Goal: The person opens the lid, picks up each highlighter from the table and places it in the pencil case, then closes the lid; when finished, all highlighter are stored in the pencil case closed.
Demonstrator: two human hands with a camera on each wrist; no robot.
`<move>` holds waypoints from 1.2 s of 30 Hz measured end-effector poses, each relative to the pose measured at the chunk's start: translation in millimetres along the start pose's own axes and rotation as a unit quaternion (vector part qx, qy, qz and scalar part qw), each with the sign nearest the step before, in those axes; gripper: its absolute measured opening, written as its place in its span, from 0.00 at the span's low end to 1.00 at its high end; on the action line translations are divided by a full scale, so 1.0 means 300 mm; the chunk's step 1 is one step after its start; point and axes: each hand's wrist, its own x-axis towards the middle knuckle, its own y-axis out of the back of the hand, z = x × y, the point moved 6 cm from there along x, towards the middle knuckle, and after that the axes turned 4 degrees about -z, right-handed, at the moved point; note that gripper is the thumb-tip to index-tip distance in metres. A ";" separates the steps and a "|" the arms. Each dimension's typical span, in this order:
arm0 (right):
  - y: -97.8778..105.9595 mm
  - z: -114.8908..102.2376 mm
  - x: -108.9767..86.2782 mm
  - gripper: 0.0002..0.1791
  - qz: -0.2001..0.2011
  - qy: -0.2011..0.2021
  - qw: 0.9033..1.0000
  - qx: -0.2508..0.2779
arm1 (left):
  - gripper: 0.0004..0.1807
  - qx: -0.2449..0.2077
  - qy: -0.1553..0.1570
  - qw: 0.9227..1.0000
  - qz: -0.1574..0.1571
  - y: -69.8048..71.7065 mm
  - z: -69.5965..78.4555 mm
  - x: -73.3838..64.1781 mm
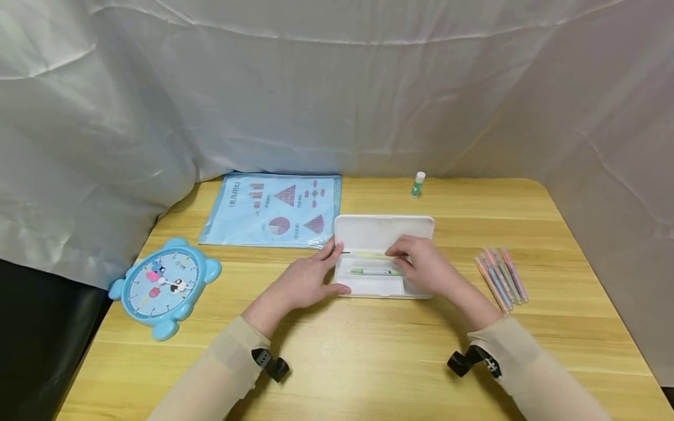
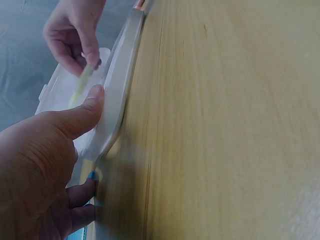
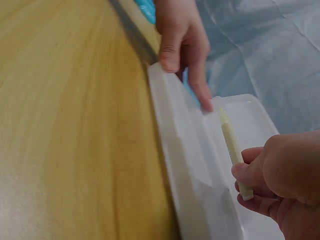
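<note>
An open white pencil case (image 1: pixel 377 285) lies on the table with its lid (image 1: pixel 384 228) raised at the back. At its left end my left hand (image 1: pixel 308 278) holds the case, thumb on the front corner and index finger near the hinge. My right hand (image 1: pixel 421 263) pinches a pale yellow pen (image 3: pixel 232 145) over the case, close to the hinge side. In the right wrist view the pen slants, with one end showing just past the fingertips (image 3: pixel 241 171). A green-and-clear pen (image 1: pixel 375 272) lies inside the case.
Several coloured pens (image 1: pixel 502 278) lie side by side to the right. Behind the case stands a green glue stick (image 1: pixel 417 185) with a white cap. A blue pouch (image 1: pixel 253 228) printed with charts lies back left, and a blue animal-shaped toy clock (image 1: pixel 202 272) is at the left.
</note>
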 end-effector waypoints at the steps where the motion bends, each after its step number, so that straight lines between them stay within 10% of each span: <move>1: -0.007 -0.002 0.002 0.09 -0.004 0.003 1.000 -0.005 | 0.56 0.001 -0.001 1.000 0.000 0.000 0.000 0.000; 17: -0.075 -0.013 0.013 0.10 -0.061 0.007 0.997 -0.051 | 0.56 -0.004 -0.005 1.000 -0.002 0.000 0.001 0.002; 36: -0.037 -0.009 -0.006 0.08 -0.038 -0.002 0.999 -0.015 | 0.56 -0.005 -0.003 1.000 0.003 0.002 0.002 -0.001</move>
